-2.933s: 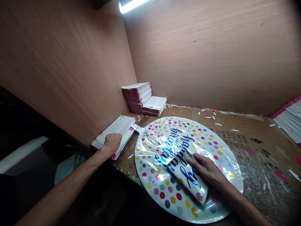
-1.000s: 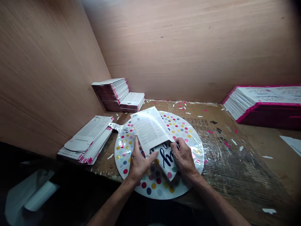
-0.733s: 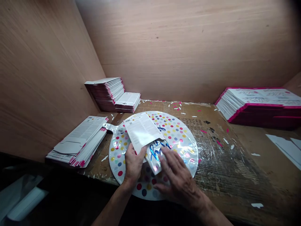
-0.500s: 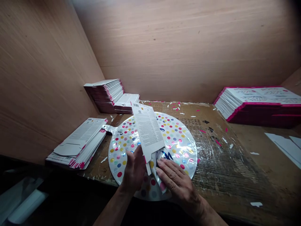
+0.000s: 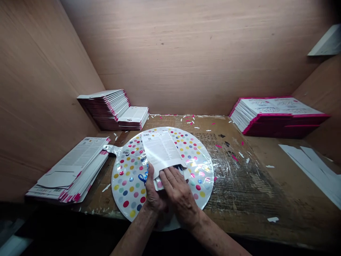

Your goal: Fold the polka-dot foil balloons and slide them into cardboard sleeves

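Observation:
A white printed card envelope [image 5: 161,149] lies tilted over a flat foil balloon [image 5: 128,190] covered in coloured dots. My left hand [image 5: 153,193] grips the envelope's near end, its thumb up along the left edge and its other fingers mostly hidden underneath. My right hand [image 5: 179,197] has its fingers together at the envelope's open mouth, the tips under the upper flap. They press on a folded dotted foil balloon [image 5: 160,185], of which only a small part shows between the hands. The flat balloon's tail points left.
More printed envelopes [image 5: 77,160] lie fanned at the left. Taller stacks of envelopes [image 5: 106,106] stand at the back left, and pink-edged ones [image 5: 277,110] at the back right. Paper scraps dot the cardboard-covered table [image 5: 239,192]. Wooden panels [image 5: 186,53] wall the back and sides.
My right hand has moved left and forward, its fingertips entering the envelope's mouth. More of the folded balloon is now inside. The envelope sits lower, and the view has shifted right.

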`<state>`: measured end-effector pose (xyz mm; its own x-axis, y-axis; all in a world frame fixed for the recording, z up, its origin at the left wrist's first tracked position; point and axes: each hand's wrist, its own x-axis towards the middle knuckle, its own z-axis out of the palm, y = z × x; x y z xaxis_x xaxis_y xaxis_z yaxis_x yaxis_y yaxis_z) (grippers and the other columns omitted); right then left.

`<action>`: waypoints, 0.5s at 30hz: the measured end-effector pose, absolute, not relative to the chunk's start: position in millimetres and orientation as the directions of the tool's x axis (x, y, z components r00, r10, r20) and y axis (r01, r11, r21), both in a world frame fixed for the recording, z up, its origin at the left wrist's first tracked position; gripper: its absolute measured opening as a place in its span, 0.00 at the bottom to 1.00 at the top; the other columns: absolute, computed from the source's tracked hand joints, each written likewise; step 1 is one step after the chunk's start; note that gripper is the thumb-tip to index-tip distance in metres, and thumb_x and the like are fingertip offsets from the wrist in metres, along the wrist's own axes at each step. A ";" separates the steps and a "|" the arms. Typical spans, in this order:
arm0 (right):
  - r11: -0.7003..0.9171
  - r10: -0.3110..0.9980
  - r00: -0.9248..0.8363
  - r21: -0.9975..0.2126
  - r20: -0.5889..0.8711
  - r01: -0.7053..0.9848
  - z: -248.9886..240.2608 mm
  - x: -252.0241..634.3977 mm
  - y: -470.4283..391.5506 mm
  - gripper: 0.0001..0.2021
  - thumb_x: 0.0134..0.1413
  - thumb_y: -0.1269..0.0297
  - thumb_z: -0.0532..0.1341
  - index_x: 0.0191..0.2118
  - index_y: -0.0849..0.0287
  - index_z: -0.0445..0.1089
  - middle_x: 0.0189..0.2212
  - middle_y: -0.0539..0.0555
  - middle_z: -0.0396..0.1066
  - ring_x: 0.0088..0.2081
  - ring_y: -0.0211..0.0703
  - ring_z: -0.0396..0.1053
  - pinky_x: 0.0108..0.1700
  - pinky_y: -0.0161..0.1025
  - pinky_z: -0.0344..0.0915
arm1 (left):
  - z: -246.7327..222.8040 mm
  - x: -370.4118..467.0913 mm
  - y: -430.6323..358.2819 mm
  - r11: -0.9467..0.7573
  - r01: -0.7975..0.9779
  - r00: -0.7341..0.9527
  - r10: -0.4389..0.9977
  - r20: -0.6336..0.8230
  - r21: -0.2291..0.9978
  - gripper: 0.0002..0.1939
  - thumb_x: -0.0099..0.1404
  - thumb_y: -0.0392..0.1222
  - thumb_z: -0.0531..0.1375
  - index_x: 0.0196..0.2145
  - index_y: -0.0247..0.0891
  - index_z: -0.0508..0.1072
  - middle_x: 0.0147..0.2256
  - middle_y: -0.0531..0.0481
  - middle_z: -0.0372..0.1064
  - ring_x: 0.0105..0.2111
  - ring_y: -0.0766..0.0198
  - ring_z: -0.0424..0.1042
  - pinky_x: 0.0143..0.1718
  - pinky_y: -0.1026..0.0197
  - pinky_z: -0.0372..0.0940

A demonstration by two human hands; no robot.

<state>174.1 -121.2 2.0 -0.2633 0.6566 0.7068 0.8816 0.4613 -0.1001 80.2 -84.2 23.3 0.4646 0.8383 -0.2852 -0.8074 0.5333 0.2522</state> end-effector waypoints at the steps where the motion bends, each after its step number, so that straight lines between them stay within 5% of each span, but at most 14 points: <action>1: 0.466 0.699 -0.254 -0.156 0.669 0.871 5.3 172.0 -118.6 0.18 0.64 0.73 0.52 0.56 0.72 0.66 0.52 0.68 0.70 0.57 0.56 0.65 0.57 0.53 0.66 | 24.0 79.6 -82.7 0.511 -0.822 0.442 0.850 -0.286 0.250 0.27 0.67 0.58 0.54 0.55 0.37 0.72 0.47 0.44 0.76 0.52 0.54 0.72 0.61 0.54 0.58; 5: 0.543 0.762 -0.300 -0.315 0.573 0.778 20.0 172.2 -115.9 0.19 0.64 0.73 0.52 0.58 0.67 0.63 0.55 0.67 0.67 0.59 0.54 0.61 0.60 0.56 0.61 | 25.8 69.0 -71.1 0.373 -0.869 0.323 0.926 -0.197 0.325 0.36 0.65 0.67 0.51 0.60 0.39 0.67 0.54 0.44 0.72 0.58 0.51 0.66 0.63 0.51 0.55; 10: 0.687 0.666 -0.428 -0.279 0.611 0.671 24.3 178.2 -120.2 0.17 0.66 0.72 0.49 0.57 0.66 0.63 0.54 0.66 0.67 0.59 0.54 0.59 0.60 0.59 0.59 | 28.0 63.5 -62.6 0.293 -0.852 0.231 0.954 -0.189 0.435 0.39 0.64 0.70 0.48 0.61 0.39 0.66 0.57 0.44 0.68 0.60 0.51 0.63 0.63 0.52 0.55; 13: 0.594 0.728 -0.365 -0.267 0.581 0.759 16.4 175.6 -119.5 0.15 0.65 0.71 0.51 0.54 0.64 0.67 0.53 0.65 0.68 0.57 0.54 0.61 0.58 0.56 0.61 | 30.3 72.7 -69.2 0.300 -0.839 0.231 0.952 -0.203 0.454 0.40 0.63 0.70 0.48 0.61 0.39 0.66 0.56 0.44 0.69 0.59 0.50 0.65 0.62 0.52 0.57; 15: 0.479 0.797 -0.300 -0.247 0.524 0.843 8.5 172.8 -114.9 0.10 0.63 0.69 0.55 0.45 0.62 0.72 0.43 0.62 0.73 0.48 0.53 0.68 0.51 0.51 0.67 | 30.1 80.4 -77.0 0.347 -0.812 0.282 0.937 -0.204 0.469 0.40 0.63 0.71 0.49 0.61 0.40 0.66 0.55 0.45 0.70 0.57 0.50 0.66 0.60 0.51 0.60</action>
